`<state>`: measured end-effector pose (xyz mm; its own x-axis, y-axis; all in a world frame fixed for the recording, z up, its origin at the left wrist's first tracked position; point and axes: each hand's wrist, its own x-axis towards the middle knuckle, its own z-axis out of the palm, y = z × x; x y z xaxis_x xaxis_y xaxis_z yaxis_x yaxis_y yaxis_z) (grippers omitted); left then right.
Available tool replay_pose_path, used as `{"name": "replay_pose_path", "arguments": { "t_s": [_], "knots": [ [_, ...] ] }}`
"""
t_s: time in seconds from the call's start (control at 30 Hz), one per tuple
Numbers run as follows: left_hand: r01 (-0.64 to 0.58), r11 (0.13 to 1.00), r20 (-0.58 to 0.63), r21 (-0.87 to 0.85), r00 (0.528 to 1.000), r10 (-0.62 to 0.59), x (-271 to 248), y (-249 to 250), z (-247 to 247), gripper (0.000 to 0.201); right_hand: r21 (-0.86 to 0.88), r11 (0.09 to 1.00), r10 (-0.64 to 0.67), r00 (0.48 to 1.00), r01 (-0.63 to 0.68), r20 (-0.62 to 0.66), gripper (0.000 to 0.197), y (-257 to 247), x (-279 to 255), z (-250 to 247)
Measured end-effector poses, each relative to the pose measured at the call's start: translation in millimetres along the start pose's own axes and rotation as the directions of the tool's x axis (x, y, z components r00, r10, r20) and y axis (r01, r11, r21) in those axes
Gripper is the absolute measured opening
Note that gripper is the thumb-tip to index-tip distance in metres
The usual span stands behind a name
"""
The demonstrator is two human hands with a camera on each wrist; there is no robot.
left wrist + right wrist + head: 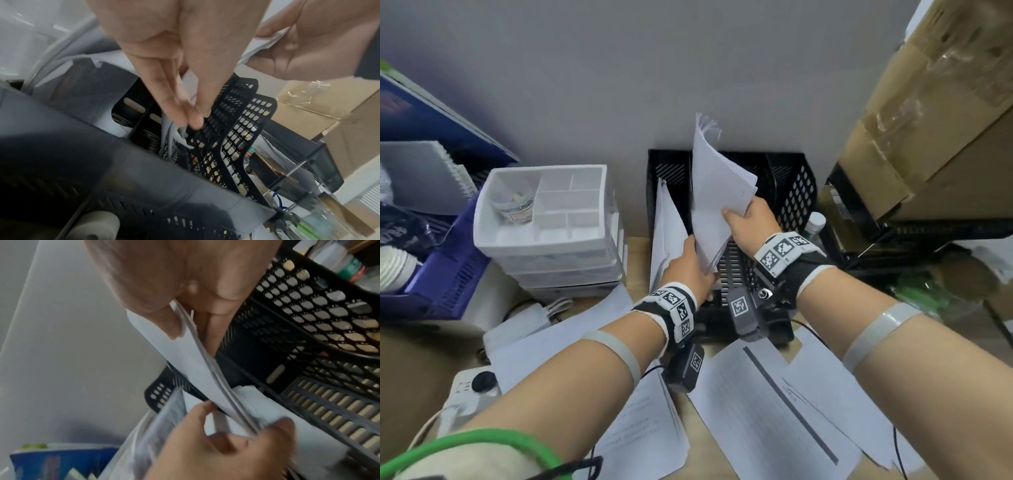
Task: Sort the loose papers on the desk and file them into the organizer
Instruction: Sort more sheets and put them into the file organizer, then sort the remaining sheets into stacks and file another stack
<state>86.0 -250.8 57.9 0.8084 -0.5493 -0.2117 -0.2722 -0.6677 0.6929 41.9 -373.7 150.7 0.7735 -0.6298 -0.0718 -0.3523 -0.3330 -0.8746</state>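
Note:
Both hands hold a stack of white papers [714, 192] upright over the black mesh organizer [796, 192] that stands against the wall. My left hand [690, 263] grips the stack's lower edge, and my right hand [748, 219] pinches its right edge, thumb on the front sheet. In the right wrist view the stack [185, 356] runs from my right thumb down to the left hand [226, 447]. The left wrist view shows my left fingers [185, 104] pinching the papers at the organizer's divider [230, 116]. Other sheets [666, 222] stand in the organizer's left slot.
Loose printed sheets [774, 411] lie spread on the desk near me. A white drawer unit [551, 226] and a blue crate [448, 274] stand to the left. Cardboard boxes [935, 120] and a black rack [893, 240] crowd the right, with a bottle [815, 222] beside the organizer.

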Motion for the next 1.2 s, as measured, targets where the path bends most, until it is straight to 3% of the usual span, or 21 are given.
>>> {"name": "replay_pose_path", "arguments": {
  "t_s": [0.1, 0.17, 0.3, 0.4, 0.5, 0.6, 0.67, 0.73, 0.83, 0.9, 0.97, 1.0, 1.07, 1.2],
  "knots": [
    [0.070, 0.993, 0.041, -0.094, 0.997, -0.066, -0.3, -6.1, 4.5, 0.074, -0.004, 0.998, 0.055, 0.994, -0.055, 0.096, 0.029, 26.8, -3.8, 18.4],
    [0.092, 0.994, 0.033, -0.058, 0.995, -0.091, -0.4, -12.5, 7.8, 0.073, -0.052, 0.995, 0.090, 0.985, -0.083, 0.148, 0.031, 44.6, -4.9, 25.4],
    [0.012, 0.999, 0.058, -0.032, 0.998, -0.010, -9.8, -18.9, 10.2, 0.069, -0.154, 0.984, 0.128, 0.945, -0.084, 0.302, 0.030, 61.6, -18.2, 31.0],
    [0.005, 0.977, 0.050, -0.215, 0.999, 0.006, -17.1, -27.9, 14.6, 0.048, -0.117, 0.984, 0.160, 0.942, -0.131, 0.294, 0.025, 69.2, -32.5, 33.0],
    [0.013, 0.948, 0.059, -0.317, 0.998, 0.006, -28.2, -44.2, 19.9, 0.026, 0.074, 0.969, 0.203, 0.927, -0.238, 0.315, 0.021, 80.6, -54.1, 31.3],
    [0.016, 0.974, 0.243, -0.226, 0.969, 0.041, -45.9, -66.4, 24.2, 0.020, 0.120, 0.929, 0.315, 0.918, -0.350, 0.240, 0.014, 109.8, -90.4, 24.9],
    [0.049, 0.993, 0.380, -0.109, 0.925, -0.004, -57.4, -85.0, 31.4, 0.017, 0.021, 0.897, 0.435, 0.890, -0.441, 0.137, 0.010, 145.9, -122.2, 21.4],
    [0.037, 0.997, 0.482, 0.066, 0.874, -0.064, -66.8, -101.1, 43.1, 0.035, -0.250, 0.826, 0.533, 0.845, -0.506, 0.048, 0.014, 181.6, -157.1, 13.9],
    [0.038, 0.986, 0.544, 0.162, 0.830, -0.121, -82.9, -112.2, 57.0, 0.062, -0.536, 0.562, 0.658, 0.733, -0.630, -0.172, 0.029, 223.2, -217.2, 0.8],
    [0.023, 0.987, 0.559, 0.157, 0.822, -0.108, -93.4, -115.3, 69.2, 0.070, -0.504, 0.396, 0.750, 0.587, -0.767, -0.304, 0.048, 242.1, -261.6, -4.4],
    [0.031, 0.991, 0.542, 0.132, 0.835, -0.098, -100.6, -116.2, 78.8, 0.071, -0.431, 0.335, 0.818, 0.486, -0.838, -0.308, 0.061, 257.2, -295.5, -1.8],
    [0.070, 0.991, 0.540, 0.113, 0.833, -0.120, -103.7, -115.0, 83.5, 0.071, -0.432, 0.335, 0.833, 0.477, -0.837, -0.279, 0.061, 264.1, -308.8, 0.5],
    [0.168, 0.980, 0.548, 0.109, 0.812, -0.200, -108.3, -113.9, 89.3, 0.068, -0.439, 0.386, 0.821, 0.519, -0.811, -0.237, 0.056, 272.9, -325.4, 5.4],
    [0.165, 0.976, 0.585, 0.145, 0.781, -0.219, -111.1, -115.1, 95.3, 0.047, -0.335, 0.494, 0.819, 0.558, -0.803, -0.132, 0.049, 263.3, -337.0, 6.3]
  ]
}}
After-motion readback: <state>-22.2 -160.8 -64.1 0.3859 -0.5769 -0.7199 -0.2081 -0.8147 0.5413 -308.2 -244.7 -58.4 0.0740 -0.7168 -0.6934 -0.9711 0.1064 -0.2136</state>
